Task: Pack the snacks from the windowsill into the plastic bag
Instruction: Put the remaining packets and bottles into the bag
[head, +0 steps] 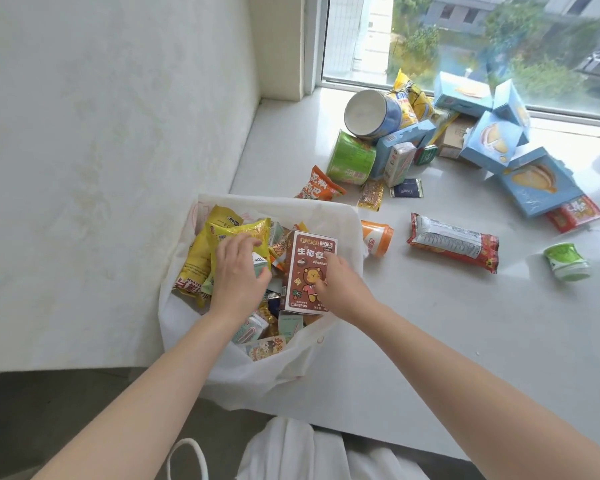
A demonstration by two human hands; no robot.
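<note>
An open white plastic bag sits at the left end of the windowsill, stuffed with yellow packets and small cartons. Inside it, my left hand lies over the yellow packets and holds a small pale-green carton. My right hand grips a brown bear-printed box by its right edge, upright in the bag's mouth. On the sill lie a red cracker pack, an orange bottle, a green cup and several blue boxes.
A green can, a blue tin and an orange packet are heaped near the window. A white wall borders the bag's left. White cloth hangs below the sill's front edge.
</note>
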